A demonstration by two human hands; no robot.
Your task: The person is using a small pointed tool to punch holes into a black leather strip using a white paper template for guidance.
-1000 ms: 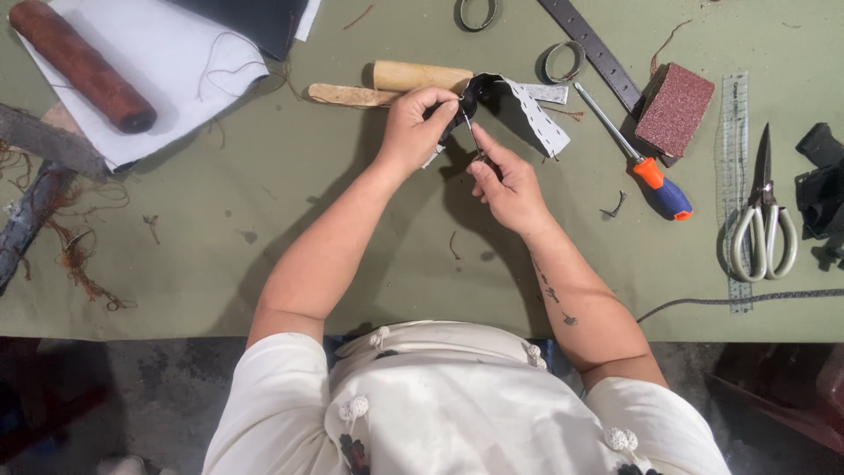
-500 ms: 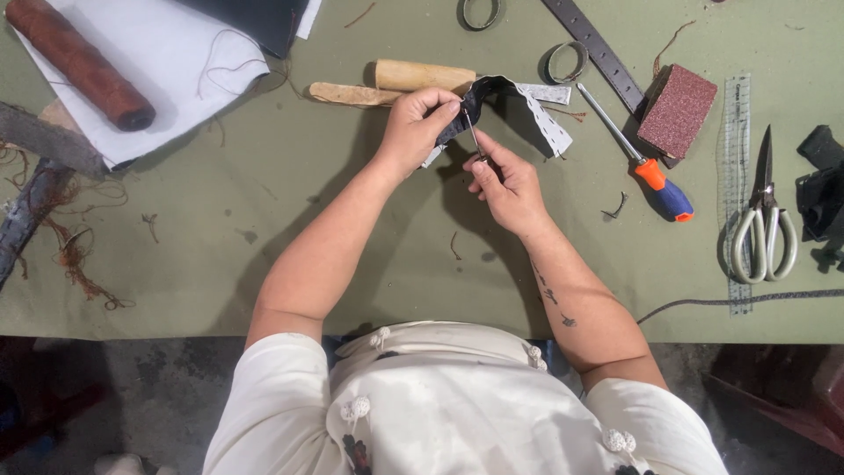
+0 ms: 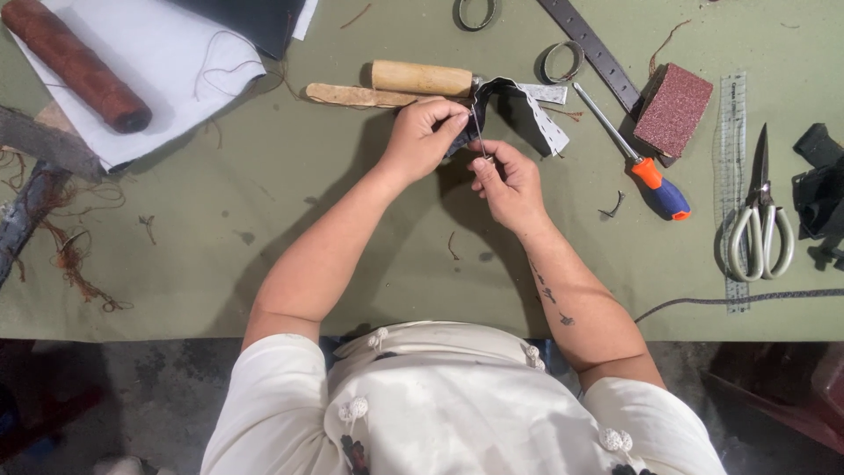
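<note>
While both hands work mid-bench over the olive-green cloth-covered table (image 3: pixel 264 229), everything else sits placed around the dark leather strap with a punched pale underside (image 3: pixel 527 110) they hold.

Far left of the strap, at the table's edge, lies a dark rough piece w/ a tangle of reddish-brown thread (image 3: pixel 75 264) trailing below it. Up-left of the strap, a reddish-brown leather roll (image 3: pixel 75 63) rests on a white sheet of fabric (image 3: pixel 176 70), w/ a black sheet (image 3: pixel 246 22) overlapping its top corner.

Just left of the strap, a pale wooden tool handle (image 3: pixel 422 77) lies crosswise, a flat tan wooden stick (image 3: pixel 352 95) touching below it.

The left hand (image 3: pixel 420 136) is curled, thumb & fingers pinching the strap's dark end. The right hand (image 3: pixel 505 180) is just beside it, fingertips pressed together on a thin metal needle (image 3: pixel 479 132) standing upright against the strap; can't tell if thread is on it.

Above the strap sit 2 metal rings (image 3: pixel 563 62), 1 cut by the top edge. Right of the strap: a long dark belt strip (image 3: pixel 593 48) running diagonally, a reddish-brown sanding block (image 3: pixel 673 110), an orange-and-blue-handled screwdriver (image 3: pixel 651 176), then a small bent metal hook (image 3: pixel 614 207) below it. Further right, a clear plastic ruler (image 3: pixel 730 176) lies vertical, pale-handled scissors (image 3: pixel 758 220) beside it, shut. At the far-right edge, black hardware (image 3: pixel 822 185), well apart from the strap. A dark cord (image 3: pixel 747 299) runs along the table's near-right side.
</note>
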